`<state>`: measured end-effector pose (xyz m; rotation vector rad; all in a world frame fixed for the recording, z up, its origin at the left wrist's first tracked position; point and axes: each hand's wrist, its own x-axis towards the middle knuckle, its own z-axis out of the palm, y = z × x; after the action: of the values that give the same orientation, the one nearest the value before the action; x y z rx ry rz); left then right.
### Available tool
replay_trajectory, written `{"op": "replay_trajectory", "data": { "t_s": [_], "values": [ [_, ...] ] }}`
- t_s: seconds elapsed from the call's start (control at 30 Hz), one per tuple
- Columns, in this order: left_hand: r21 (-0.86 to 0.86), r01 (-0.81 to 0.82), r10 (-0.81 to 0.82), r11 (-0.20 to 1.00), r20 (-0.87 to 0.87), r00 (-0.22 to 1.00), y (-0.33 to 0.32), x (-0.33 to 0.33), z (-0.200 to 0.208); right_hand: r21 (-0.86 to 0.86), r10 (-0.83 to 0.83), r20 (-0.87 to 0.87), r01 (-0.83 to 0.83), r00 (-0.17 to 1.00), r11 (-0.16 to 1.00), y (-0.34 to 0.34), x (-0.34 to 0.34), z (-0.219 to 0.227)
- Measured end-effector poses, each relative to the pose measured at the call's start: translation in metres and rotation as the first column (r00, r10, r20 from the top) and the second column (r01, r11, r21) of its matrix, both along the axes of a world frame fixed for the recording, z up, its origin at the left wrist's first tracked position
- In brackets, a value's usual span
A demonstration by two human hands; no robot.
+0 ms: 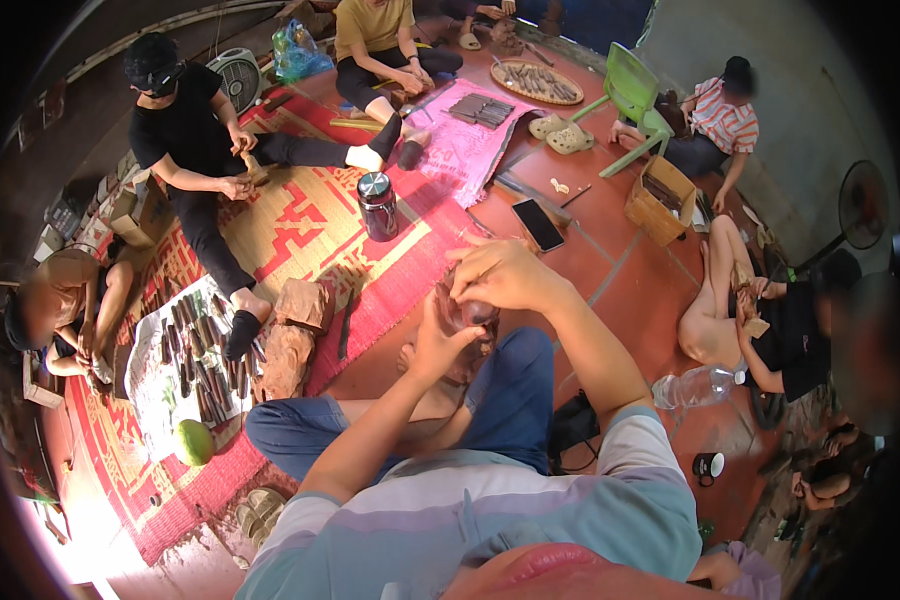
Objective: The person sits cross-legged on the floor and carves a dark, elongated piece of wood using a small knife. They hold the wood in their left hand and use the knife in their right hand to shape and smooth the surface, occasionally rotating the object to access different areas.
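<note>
A glossy, dark reddish-brown piece that looks like carved wood point(478, 318) is held above my crossed legs. My left hand point(436, 345) grips it from the near left side, with the thumb laid across its front. Over its top, my right hand point(508, 276) is bent at the wrist with the fingers pinched together. Whatever sits in that pinch is hidden by the fingers. The lower part of the piece blends into the shadow between my knees.
Rough wood blocks point(288, 365) and a cloth of carving tools point(205, 350) lie to the left, near a green fruit point(192, 442). Ahead stand a dark flask point(378, 215) and a phone point(538, 224). A plastic bottle point(698, 387) lies right. Several people sit around, handling small pieces.
</note>
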<state>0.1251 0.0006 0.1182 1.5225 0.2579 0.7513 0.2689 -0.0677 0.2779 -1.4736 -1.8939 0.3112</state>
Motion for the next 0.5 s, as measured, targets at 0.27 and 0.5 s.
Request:
{"op": "replay_trajectory", "data": {
  "t_s": [0.27,0.5],
  "values": [
    [-0.032,0.033,-0.035,0.999,-0.064,0.997,-0.001,-0.004,0.006,-0.083,0.021,0.086,-0.014,0.996,0.996,0.003,0.007,-0.01],
    [0.036,-0.025,0.027,0.999,-0.031,0.999,-0.002,-0.006,0.01,-0.121,0.001,0.023,0.001,1.0,0.993,-0.004,-0.002,0.0]
  ]
}}
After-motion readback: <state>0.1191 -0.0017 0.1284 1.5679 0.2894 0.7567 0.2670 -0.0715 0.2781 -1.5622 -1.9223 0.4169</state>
